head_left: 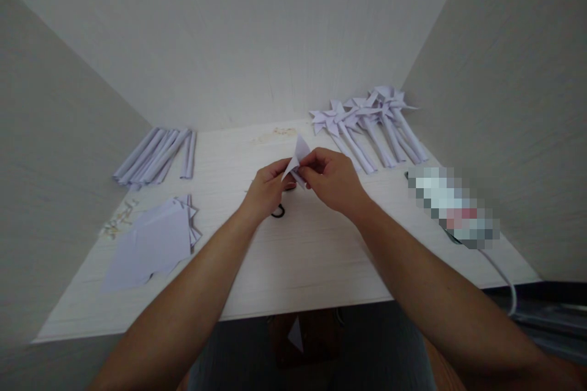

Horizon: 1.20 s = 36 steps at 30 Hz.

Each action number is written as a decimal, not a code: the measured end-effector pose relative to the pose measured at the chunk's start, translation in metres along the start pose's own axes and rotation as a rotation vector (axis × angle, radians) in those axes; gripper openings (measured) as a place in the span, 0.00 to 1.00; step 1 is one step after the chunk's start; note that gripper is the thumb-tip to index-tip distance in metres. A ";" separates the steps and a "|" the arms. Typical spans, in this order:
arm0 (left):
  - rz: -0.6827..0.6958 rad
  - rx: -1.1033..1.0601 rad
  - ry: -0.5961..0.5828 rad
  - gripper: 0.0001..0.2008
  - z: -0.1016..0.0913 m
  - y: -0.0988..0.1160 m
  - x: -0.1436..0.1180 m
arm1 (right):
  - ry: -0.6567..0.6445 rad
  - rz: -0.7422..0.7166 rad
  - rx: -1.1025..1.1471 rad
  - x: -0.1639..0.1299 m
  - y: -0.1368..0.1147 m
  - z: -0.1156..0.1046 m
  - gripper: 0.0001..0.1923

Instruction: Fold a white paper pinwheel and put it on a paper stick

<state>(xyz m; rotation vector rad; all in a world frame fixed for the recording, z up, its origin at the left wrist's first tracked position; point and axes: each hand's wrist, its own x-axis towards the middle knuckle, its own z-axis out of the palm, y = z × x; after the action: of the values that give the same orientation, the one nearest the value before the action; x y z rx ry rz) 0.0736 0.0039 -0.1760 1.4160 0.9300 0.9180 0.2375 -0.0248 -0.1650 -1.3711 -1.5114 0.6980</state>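
Note:
Over the middle of the table, a small piece of white paper (301, 148) with a pointed, folded shape is held between both hands. My left hand (267, 188) is closed on its left side, thumb and fingers pinching it. From the right, my right hand (334, 178) pinches the same paper near its centre; fingers partly hide the folds. Below the left hand, a black loop, looking like a scissors handle (277, 211), lies on the table, the rest covered by the hands.
White paper pinwheels (338, 117) on rolled sticks lie at the back right. Rolled paper tubes (153, 156) are at the back left, above a stack of paper sheets (153, 238). A blurred-out device (452, 204) with a white cable (504, 278) sits right. Walls enclose the table (302, 269).

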 end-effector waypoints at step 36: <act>0.366 0.691 0.042 0.12 -0.017 -0.002 -0.004 | -0.196 0.243 0.403 0.012 0.004 -0.002 0.11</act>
<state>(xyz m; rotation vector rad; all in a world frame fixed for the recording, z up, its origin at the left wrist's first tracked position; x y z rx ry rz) 0.0560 0.0069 -0.1776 2.2160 1.0971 0.9339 0.2418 -0.0125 -0.1649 -1.2093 -1.2694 1.2476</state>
